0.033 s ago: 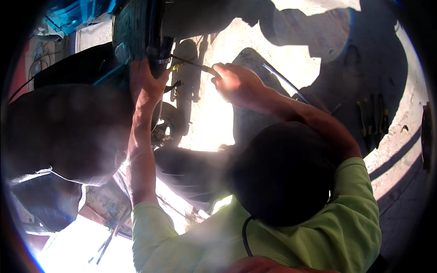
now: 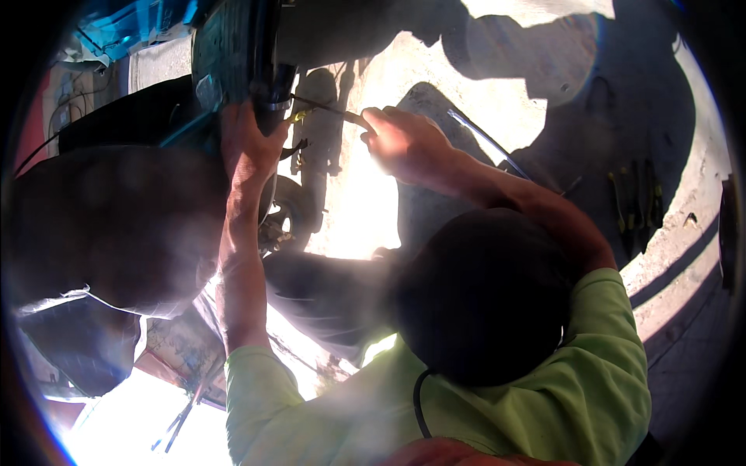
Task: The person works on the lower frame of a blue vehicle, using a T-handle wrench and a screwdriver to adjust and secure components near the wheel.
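Bodywork in blue [image 2: 132,27] sits at the far upper left, and below it is a big dark rounded mass [image 2: 116,225], perhaps a tyre, though glare and haze keep me from being sure. Just right of that my left hand [image 2: 247,147] reaches up, fingers wrapped closed around the foot of a dark upright strut [image 2: 264,70] with a metal band on it. From that strut a thin dark rod [image 2: 326,109] runs rightward and slightly down, with a small yellow fitting [image 2: 300,116] at its left end, just beside my left fingers. Its right end is pinched in my right hand [image 2: 404,144], which is closed on it, thumb and forefinger leading. So the rod's long axis lies nearly level between my two hands, with the strut end nearer the left and the free end held by the right. Further right a black hose [image 2: 486,140] slants across the sunlit ground [image 2: 684,233], and a row of hand tools [image 2: 636,203] lies well apart in shadow.
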A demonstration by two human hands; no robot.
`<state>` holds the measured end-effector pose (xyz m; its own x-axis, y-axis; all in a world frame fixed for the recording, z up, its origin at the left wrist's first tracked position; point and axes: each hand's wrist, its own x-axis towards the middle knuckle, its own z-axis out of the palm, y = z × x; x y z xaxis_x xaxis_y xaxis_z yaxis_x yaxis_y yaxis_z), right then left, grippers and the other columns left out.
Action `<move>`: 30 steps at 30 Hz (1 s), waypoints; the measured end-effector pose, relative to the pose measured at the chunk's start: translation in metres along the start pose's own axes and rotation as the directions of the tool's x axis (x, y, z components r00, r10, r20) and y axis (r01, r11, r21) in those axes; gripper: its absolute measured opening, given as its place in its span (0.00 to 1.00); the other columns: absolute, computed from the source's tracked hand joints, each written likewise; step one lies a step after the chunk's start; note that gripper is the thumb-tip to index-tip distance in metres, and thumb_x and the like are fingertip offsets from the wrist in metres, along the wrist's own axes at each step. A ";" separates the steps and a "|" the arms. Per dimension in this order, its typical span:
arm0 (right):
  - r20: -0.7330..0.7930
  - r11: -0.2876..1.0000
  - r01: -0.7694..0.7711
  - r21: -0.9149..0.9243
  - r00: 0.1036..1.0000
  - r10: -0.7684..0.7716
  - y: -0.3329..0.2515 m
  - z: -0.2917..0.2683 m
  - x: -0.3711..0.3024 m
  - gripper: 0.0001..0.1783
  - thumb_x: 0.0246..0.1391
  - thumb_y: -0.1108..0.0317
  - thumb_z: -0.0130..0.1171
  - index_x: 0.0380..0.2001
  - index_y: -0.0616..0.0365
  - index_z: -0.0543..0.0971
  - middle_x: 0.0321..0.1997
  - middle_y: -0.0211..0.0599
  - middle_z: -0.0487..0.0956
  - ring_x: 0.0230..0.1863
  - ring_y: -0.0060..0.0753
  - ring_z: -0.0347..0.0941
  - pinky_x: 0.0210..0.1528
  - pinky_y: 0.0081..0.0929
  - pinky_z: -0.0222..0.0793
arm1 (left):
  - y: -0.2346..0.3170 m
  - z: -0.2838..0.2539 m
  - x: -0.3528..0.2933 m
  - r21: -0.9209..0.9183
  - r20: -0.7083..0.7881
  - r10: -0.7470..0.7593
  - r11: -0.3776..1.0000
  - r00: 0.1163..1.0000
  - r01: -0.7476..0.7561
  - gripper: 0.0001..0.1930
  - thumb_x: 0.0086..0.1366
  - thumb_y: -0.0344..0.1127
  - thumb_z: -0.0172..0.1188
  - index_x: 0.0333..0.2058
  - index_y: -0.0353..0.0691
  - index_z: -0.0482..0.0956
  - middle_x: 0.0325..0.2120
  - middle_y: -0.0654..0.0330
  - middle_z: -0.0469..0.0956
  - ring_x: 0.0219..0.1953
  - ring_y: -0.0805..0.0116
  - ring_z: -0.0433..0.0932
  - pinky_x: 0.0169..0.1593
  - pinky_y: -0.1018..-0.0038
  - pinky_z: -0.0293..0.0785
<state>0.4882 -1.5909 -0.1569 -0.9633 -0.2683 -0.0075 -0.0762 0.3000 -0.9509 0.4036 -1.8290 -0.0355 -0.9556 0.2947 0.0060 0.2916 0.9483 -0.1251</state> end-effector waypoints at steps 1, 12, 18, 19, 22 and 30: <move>-0.009 1.000 0.007 0.007 1.000 -0.007 0.001 0.000 -0.001 0.16 0.62 0.64 0.58 0.47 0.64 0.77 0.40 0.55 0.81 0.41 0.58 0.80 0.45 0.49 0.76 | 0.001 0.001 0.000 0.004 0.003 -0.009 1.000 1.000 0.009 0.31 0.54 0.43 0.75 0.53 0.33 0.77 0.47 0.46 0.74 0.50 0.46 0.77 0.56 0.58 0.74; 0.729 -0.313 -0.670 0.673 0.674 0.123 0.011 0.000 0.004 0.17 0.63 0.58 0.61 0.49 0.58 0.79 0.40 0.37 0.81 0.24 0.20 0.71 0.24 0.19 0.65 | 0.003 0.005 -0.001 0.007 -0.014 -0.018 1.000 1.000 0.019 0.31 0.54 0.43 0.75 0.54 0.34 0.77 0.47 0.47 0.75 0.50 0.47 0.77 0.56 0.58 0.75; 0.701 -0.181 -0.677 0.713 0.692 0.173 -0.003 -0.001 -0.001 0.18 0.67 0.60 0.58 0.54 0.59 0.77 0.42 0.38 0.80 0.21 0.17 0.66 0.20 0.18 0.60 | 0.006 0.003 0.000 0.022 -0.002 -0.024 0.999 1.000 0.024 0.31 0.54 0.44 0.76 0.54 0.34 0.78 0.47 0.47 0.75 0.50 0.48 0.77 0.56 0.58 0.75; 0.697 -0.180 -0.674 0.717 0.692 0.187 -0.006 -0.001 -0.001 0.17 0.68 0.61 0.57 0.54 0.59 0.77 0.42 0.38 0.80 0.22 0.17 0.65 0.21 0.18 0.60 | 0.005 0.002 -0.001 0.022 -0.004 -0.029 0.999 1.000 0.029 0.31 0.54 0.44 0.76 0.54 0.35 0.78 0.47 0.47 0.75 0.50 0.47 0.77 0.56 0.58 0.75; 0.669 -0.166 -0.648 0.744 0.722 0.178 -0.012 -0.004 0.000 0.12 0.67 0.62 0.59 0.29 0.50 0.71 0.34 0.33 0.76 0.30 0.22 0.73 0.21 0.19 0.59 | 0.005 0.002 -0.001 0.022 -0.009 -0.035 0.999 0.999 0.035 0.31 0.54 0.44 0.76 0.54 0.35 0.78 0.47 0.47 0.75 0.50 0.47 0.77 0.56 0.58 0.75; 0.705 -0.171 -0.684 0.709 0.681 0.198 -0.011 -0.007 -0.002 0.11 0.66 0.62 0.59 0.43 0.57 0.74 0.36 0.34 0.76 0.26 0.17 0.68 0.21 0.17 0.58 | 0.009 0.002 0.000 0.002 0.003 -0.051 0.999 0.999 0.051 0.31 0.54 0.44 0.75 0.53 0.36 0.78 0.48 0.46 0.76 0.51 0.46 0.77 0.56 0.57 0.75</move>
<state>0.4889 -1.5873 -0.1446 -0.4899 -0.7688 -0.4110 0.8544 -0.5170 -0.0515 0.4062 -1.8207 -0.0388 -0.9694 0.2452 0.0096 0.2420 0.9620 -0.1265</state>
